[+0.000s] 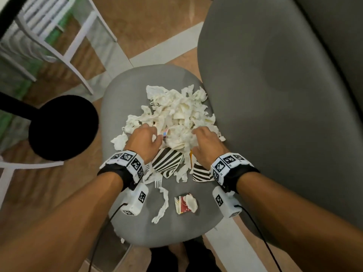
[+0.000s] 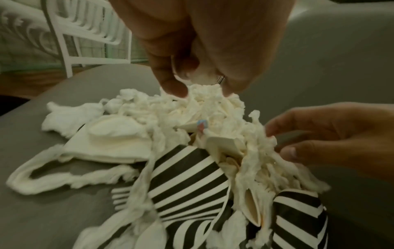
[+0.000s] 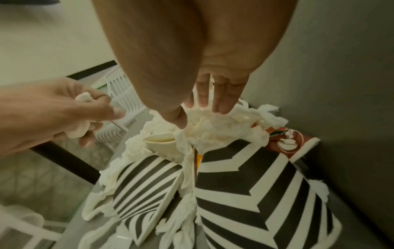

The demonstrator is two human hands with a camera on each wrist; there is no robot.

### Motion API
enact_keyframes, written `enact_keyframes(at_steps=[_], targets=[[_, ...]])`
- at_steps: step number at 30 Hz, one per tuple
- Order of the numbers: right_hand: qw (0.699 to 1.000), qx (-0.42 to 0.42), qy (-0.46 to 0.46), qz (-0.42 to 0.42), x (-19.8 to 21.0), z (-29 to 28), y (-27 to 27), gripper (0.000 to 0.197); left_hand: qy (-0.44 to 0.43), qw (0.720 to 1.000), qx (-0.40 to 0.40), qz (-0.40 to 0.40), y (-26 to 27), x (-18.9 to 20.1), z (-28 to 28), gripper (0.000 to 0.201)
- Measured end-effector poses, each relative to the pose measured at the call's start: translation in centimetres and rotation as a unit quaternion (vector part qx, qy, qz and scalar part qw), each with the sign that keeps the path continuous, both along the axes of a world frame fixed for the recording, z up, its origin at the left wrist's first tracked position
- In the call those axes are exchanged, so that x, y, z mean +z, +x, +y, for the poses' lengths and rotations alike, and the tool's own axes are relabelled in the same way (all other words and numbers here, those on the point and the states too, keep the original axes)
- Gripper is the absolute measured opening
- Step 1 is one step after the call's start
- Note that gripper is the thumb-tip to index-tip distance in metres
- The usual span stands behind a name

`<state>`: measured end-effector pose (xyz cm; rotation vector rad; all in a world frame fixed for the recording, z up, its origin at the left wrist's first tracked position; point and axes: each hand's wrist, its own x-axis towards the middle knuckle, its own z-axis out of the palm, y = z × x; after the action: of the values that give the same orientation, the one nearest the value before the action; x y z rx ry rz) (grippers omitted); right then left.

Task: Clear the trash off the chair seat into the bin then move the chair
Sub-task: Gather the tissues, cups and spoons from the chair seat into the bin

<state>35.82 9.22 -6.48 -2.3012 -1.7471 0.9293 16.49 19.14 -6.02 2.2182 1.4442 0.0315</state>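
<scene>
My left hand [image 1: 146, 141] down on tissue heap [image 1: 176, 110], fingers [image 2: 170, 84] curled, pinching white tissue wad. My right hand [image 1: 206, 146] on heap's right side, fingers [image 3: 221, 101] straight, pressing crumpled tissue, gripping nothing. Heap sits mid grey chair seat [image 1: 117, 99], mixed with black-and-white striped paper cups [image 1: 167, 161]. Red-and-white wrapper [image 1: 184, 205], white plastic fork [image 1: 158, 182] and twisted tissue strip [image 1: 163, 205] nearer me on seat. Black bin [image 1: 62, 127] just left of chair.

I see the chair seat [image 1: 137, 228] as matt grey, smooth. Crumpled tissue [image 1: 176, 112] looks soft, fibrous white paper. Striped pieces [image 1: 167, 160] read as stiff, smooth black-and-white card. Floor [image 1: 149, 22] shows glossy wood-grain finish. White chair [image 1: 64, 54] looks plastic.
</scene>
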Motion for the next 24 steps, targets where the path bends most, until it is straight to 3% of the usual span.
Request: enact_keyframes(at_steps=[3, 6, 10, 15, 17, 21, 24], targets=[[0.999, 0.028, 0.006, -0.022, -1.0, 1.7, -0.9, 0.068, -0.019, 0.997, 0.038, -0.067, -1.7, -1.8, 0.3, 0.014], [0.997, 0.051, -0.038, -0.037, -2.1, 3.4, -2.3, 0.081, -0.045, 0.995, 0.073, -0.060, -2.8, -2.4, 0.5, 0.023], [0.992, 0.069, -0.078, -0.074, -3.2, 4.4, -3.9, 0.061, -0.025, 0.999, 0.048, 0.006, -4.1, -2.7, 1.1, 0.038], [0.996, 0.053, -0.044, -0.060, -2.1, 4.3, -4.6, 0.041, -0.066, 0.996, 0.003, 0.052, -4.4, -3.8, 1.9, 0.068], [0.998, 0.032, -0.034, -0.036, -1.3, 4.1, -4.5, 0.042, -0.089, 0.993, -0.009, 0.072, -4.2, -4.4, 2.1, 0.062], [0.999, -0.019, 0.007, 0.036, 0.0, 3.3, -4.3, 0.041, -0.068, 0.993, -0.037, 0.094, -3.8, -6.5, 2.6, 0.029], [0.994, -0.043, 0.004, 0.104, 1.0, 2.6, -3.7, 0.043, -0.080, 0.990, -0.046, 0.109, -4.1, -7.9, 2.9, 0.026]])
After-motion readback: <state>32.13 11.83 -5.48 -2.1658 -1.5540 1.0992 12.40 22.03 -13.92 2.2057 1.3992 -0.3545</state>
